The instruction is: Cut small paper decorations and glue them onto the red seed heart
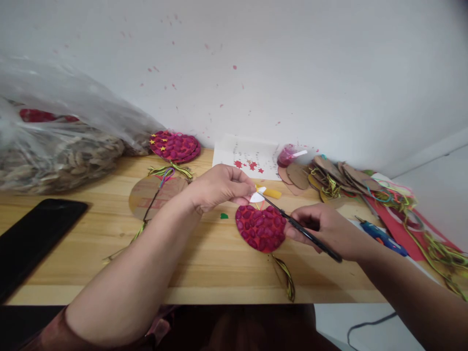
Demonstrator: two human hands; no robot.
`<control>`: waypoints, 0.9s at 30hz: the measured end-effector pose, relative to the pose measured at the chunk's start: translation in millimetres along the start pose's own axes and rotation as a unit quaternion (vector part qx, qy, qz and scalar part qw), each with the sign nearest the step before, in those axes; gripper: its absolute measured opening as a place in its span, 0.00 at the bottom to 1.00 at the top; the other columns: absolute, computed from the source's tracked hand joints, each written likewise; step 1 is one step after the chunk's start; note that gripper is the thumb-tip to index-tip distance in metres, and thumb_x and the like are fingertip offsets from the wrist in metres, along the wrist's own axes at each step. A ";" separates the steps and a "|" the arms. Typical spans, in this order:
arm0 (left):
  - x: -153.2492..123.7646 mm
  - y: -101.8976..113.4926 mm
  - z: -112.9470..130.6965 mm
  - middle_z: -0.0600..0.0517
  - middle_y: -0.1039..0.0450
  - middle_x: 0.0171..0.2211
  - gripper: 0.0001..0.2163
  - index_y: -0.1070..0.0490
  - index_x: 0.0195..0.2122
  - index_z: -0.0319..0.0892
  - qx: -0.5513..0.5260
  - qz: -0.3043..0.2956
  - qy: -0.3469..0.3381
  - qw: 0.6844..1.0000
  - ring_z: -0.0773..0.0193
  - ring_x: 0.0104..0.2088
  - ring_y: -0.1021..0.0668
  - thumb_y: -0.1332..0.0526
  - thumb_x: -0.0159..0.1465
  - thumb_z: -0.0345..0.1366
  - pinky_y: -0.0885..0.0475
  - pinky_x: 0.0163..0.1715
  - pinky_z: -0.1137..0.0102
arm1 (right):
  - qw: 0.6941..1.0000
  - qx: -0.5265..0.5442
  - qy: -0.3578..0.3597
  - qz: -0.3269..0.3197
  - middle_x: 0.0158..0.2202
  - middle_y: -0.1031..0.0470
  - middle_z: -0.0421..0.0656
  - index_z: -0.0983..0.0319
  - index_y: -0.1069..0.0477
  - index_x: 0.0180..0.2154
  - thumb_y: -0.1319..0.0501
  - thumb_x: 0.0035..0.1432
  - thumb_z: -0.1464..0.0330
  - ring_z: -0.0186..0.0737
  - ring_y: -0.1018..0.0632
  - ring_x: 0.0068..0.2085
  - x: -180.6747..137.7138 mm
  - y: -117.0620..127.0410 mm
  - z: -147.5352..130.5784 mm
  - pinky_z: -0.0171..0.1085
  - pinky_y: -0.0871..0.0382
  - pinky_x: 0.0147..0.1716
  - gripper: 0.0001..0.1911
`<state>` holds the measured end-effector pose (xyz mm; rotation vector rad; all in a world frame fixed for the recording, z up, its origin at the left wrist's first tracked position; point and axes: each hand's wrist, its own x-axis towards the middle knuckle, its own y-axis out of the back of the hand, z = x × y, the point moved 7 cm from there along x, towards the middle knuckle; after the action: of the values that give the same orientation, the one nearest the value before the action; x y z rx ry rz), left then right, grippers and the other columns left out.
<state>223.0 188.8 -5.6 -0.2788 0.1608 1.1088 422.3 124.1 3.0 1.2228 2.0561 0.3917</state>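
My left hand [219,187] is closed in a pinch on a small white paper piece [256,196] above the wooden table [204,263]. My right hand [325,229] is wrapped round black scissors [300,228], whose blades reach up to the white paper. Under both hands lies a round disc covered in red seeds [260,228], with a yellow-green tassel [287,280] trailing toward the table's front edge. A yellow scrap [272,193] sits just behind the scissor tips.
A clear bag of seeds [54,146] fills the left back. A black phone [32,234] lies front left. Behind are another red disc [175,146], a cardboard circle [149,197], a star sheet [248,158], cardboard cut-outs [329,173], a blue glue gun [383,239] and red paper [402,234].
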 end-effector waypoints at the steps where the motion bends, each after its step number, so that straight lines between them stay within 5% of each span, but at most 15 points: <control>1: -0.2 -0.1 0.0 0.55 0.25 0.21 0.03 0.24 0.25 0.38 -0.001 0.000 0.000 1.000 0.74 0.22 0.24 0.32 0.54 0.25 0.28 0.26 0.79 | 1.000 0.003 0.002 -0.002 0.19 0.39 0.34 0.61 0.34 0.23 0.30 0.50 0.58 0.28 0.36 0.19 -0.1 -0.1 -0.5 0.31 0.45 0.18 0.18; 27: -1.2 -0.2 0.3 0.55 0.25 0.21 0.04 0.24 0.24 0.40 0.014 -0.003 0.000 1.000 0.73 0.22 0.24 0.31 0.53 0.26 0.28 0.27 0.78 | 0.997 -0.072 0.016 0.011 0.21 0.42 0.35 0.61 0.33 0.24 0.34 0.52 0.50 0.31 0.41 0.23 -0.8 4.7 0.2 0.33 0.48 0.21 0.22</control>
<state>222.6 187.8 -5.0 -0.2533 0.1746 1.0991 425.8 125.8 5.9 1.1598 2.0057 0.5627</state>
